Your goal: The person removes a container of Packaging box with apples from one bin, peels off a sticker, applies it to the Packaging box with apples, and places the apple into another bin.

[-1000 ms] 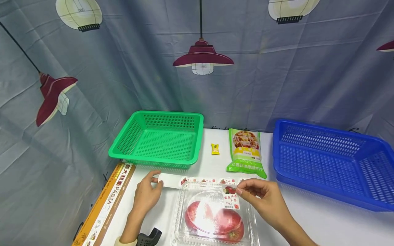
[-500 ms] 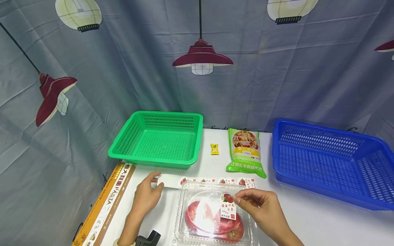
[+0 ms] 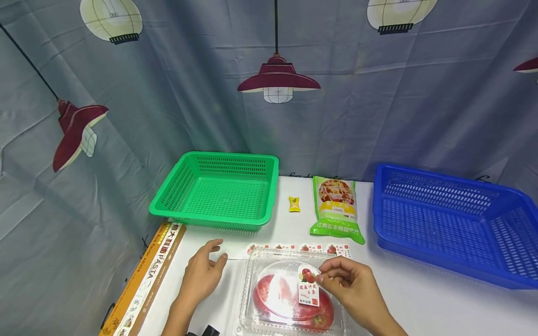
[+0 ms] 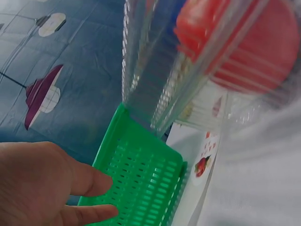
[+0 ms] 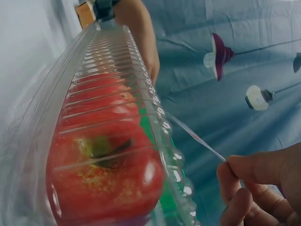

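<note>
A clear plastic clamshell box [image 3: 249, 284] lies on the white table with red apples [image 3: 269, 294] inside. Above its lid, my right hand [image 3: 350, 291] pinches a printed apple sticker [image 3: 308, 295] between thumb and index finger. Seen edge-on in the right wrist view, the sticker [image 5: 200, 140] stands away from the lid. To the left of the box is my left hand [image 3: 202, 273], its thumb and fingers apart. Nothing lies between the thumb and finger of the left hand [image 4: 51, 183] in its wrist view. Behind the box runs a strip of stickers [image 3: 284, 246], partly covered by the lid.
A green basket [image 3: 210, 218] stands at the back left, a blue basket [image 3: 424, 242] at the right. Between them lie a small yellow packet [image 3: 294, 204] and a green food bag [image 3: 336, 205]. A long pasta box [image 3: 147, 275] borders the left side.
My right hand has drawn the sticker left and toward the front, over the middle of the lid. My left hand has let go of the strip's white end.
</note>
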{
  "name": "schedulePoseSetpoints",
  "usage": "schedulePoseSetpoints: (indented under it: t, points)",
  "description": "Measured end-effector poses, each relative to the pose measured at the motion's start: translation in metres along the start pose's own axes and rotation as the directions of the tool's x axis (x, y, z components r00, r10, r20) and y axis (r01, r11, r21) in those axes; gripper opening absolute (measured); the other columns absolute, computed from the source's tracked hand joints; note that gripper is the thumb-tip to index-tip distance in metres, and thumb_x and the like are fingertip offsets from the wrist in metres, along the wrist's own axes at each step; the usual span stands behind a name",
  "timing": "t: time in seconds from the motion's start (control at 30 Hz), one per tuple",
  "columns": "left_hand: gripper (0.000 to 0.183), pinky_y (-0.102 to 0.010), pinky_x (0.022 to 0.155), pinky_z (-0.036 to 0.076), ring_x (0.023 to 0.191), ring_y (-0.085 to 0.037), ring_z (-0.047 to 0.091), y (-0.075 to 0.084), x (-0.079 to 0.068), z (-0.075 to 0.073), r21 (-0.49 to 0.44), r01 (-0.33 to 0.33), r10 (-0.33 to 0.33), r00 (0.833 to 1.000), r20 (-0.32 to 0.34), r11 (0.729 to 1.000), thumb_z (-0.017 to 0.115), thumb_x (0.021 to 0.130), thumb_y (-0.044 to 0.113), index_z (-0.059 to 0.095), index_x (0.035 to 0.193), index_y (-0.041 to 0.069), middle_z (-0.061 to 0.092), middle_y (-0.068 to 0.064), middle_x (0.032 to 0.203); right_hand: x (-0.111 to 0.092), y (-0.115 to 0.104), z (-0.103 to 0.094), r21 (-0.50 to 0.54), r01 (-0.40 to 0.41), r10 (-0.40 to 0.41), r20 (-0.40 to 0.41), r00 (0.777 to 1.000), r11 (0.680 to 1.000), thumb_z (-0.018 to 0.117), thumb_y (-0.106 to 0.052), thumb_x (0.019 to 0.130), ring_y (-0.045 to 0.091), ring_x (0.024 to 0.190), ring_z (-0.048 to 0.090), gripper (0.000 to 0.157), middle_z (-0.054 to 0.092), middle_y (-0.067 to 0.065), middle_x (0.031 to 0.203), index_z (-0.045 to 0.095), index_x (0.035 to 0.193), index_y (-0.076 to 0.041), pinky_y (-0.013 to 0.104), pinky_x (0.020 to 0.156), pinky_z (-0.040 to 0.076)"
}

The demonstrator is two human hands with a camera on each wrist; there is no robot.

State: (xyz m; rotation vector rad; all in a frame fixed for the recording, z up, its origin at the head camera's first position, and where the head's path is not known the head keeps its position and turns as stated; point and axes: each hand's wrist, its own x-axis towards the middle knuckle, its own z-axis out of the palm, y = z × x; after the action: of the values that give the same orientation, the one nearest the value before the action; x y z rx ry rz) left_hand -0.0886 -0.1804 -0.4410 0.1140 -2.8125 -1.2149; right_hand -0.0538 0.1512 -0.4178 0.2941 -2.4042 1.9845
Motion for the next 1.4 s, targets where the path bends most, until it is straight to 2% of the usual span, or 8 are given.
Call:
schedulePoseSetpoints:
  t: [0.17, 0.33, 0.47, 0.67, 0.8, 0.9, 1.13, 1.4]
  points:
    - [0.038, -0.034, 0.064, 0.05, 0.083, -0.018, 0.062, 0.007, -0.012, -0.002, -0.056, -0.036, 0.04, 0.996, 0.074, 0.998, 0.064, 0.097, 0.02, 0.057, 0.134, 0.012, 0.064, -0.014, 0.12, 0.0, 0.0, 0.002, -0.018, 0.011, -0.011, -0.01, 1.0, 1.0, 0.079, -0.003, 0.08, 0.002, 0.053, 0.041, 0.014, 0.065, 0.003, 0.068, 0.066, 0.084, -0.006, 0.021, 0.043, 0.037]
    - [0.04, -0.038, 0.07, 0.05, 0.093, -0.02, 0.059, 0.014, -0.026, -0.003, -0.136, -0.054, 0.079, 0.98, 0.185, 0.989, 0.061, 0.099, 0.028, 0.05, 0.137, 0.024, 0.055, -0.012, 0.129, 0.0, 0.0, 0.004, -0.054, 0.008, -0.009, -0.027, 1.0, 0.999, 0.08, -0.004, 0.08, 0.002, 0.052, 0.041, 0.015, 0.064, 0.001, 0.068, 0.066, 0.081, -0.008, 0.021, 0.044, 0.037]
    - [0.047, -0.04, 0.072, 0.048, 0.099, -0.022, 0.058, 0.019, -0.035, -0.002, -0.218, -0.058, 0.121, 0.95, 0.287, 0.974, 0.06, 0.099, 0.032, 0.039, 0.141, 0.03, 0.045, -0.015, 0.137, 0.001, -0.001, 0.004, -0.068, 0.001, -0.003, -0.036, 0.999, 0.998, 0.081, -0.005, 0.08, 0.003, 0.052, 0.041, 0.016, 0.063, 0.0, 0.067, 0.065, 0.08, -0.01, 0.021, 0.043, 0.036]
    - [0.062, -0.037, 0.07, 0.049, 0.099, -0.025, 0.056, 0.021, -0.044, 0.0, -0.296, -0.05, 0.177, 0.889, 0.423, 0.954, 0.065, 0.096, 0.035, 0.029, 0.146, 0.026, 0.036, -0.019, 0.142, 0.001, 0.0, 0.004, -0.054, -0.013, 0.01, -0.038, 0.999, 0.998, 0.081, -0.005, 0.079, 0.003, 0.051, 0.041, 0.017, 0.061, 0.001, 0.064, 0.065, 0.079, -0.01, 0.02, 0.042, 0.035]
    - [0.065, -0.036, 0.07, 0.049, 0.095, -0.027, 0.053, 0.02, -0.047, 0.001, -0.327, -0.033, 0.188, 0.87, 0.455, 0.944, 0.07, 0.093, 0.033, 0.031, 0.144, 0.03, 0.036, -0.018, 0.142, 0.001, 0.0, 0.004, -0.046, -0.025, 0.023, -0.035, 0.999, 0.999, 0.081, -0.005, 0.079, 0.003, 0.051, 0.04, 0.017, 0.061, 0.001, 0.064, 0.064, 0.079, -0.01, 0.02, 0.042, 0.035]
    - [0.061, -0.035, 0.069, 0.05, 0.091, -0.026, 0.055, 0.019, -0.048, 0.003, -0.343, -0.031, 0.193, 0.873, 0.448, 0.939, 0.072, 0.091, 0.031, 0.037, 0.14, 0.031, 0.039, -0.018, 0.139, 0.0, 0.0, 0.004, -0.047, -0.035, 0.033, -0.036, 0.999, 0.998, 0.081, -0.004, 0.078, 0.003, 0.051, 0.04, 0.018, 0.061, 0.001, 0.064, 0.064, 0.079, -0.009, 0.02, 0.042, 0.034]
    - [0.052, -0.034, 0.072, 0.049, 0.09, -0.024, 0.056, 0.017, -0.048, 0.008, -0.336, -0.032, 0.172, 0.902, 0.396, 0.941, 0.078, 0.085, 0.029, 0.05, 0.129, 0.028, 0.047, -0.012, 0.124, 0.0, -0.003, 0.006, -0.088, -0.079, 0.076, -0.038, 0.996, 0.993, 0.083, -0.007, 0.077, 0.004, 0.05, 0.042, 0.019, 0.061, 0.0, 0.064, 0.065, 0.078, -0.011, 0.021, 0.043, 0.036]
    - [0.052, -0.032, 0.07, 0.049, 0.083, -0.021, 0.054, 0.018, -0.047, 0.009, -0.33, -0.044, 0.18, 0.902, 0.393, 0.943, 0.079, 0.084, 0.028, 0.05, 0.128, 0.027, 0.047, -0.012, 0.121, 0.001, 0.001, 0.011, -0.211, -0.069, 0.06, -0.047, 0.997, 0.975, 0.082, 0.0, 0.076, 0.004, 0.049, 0.042, 0.023, 0.062, -0.008, 0.066, 0.064, 0.076, -0.016, 0.021, 0.043, 0.037]
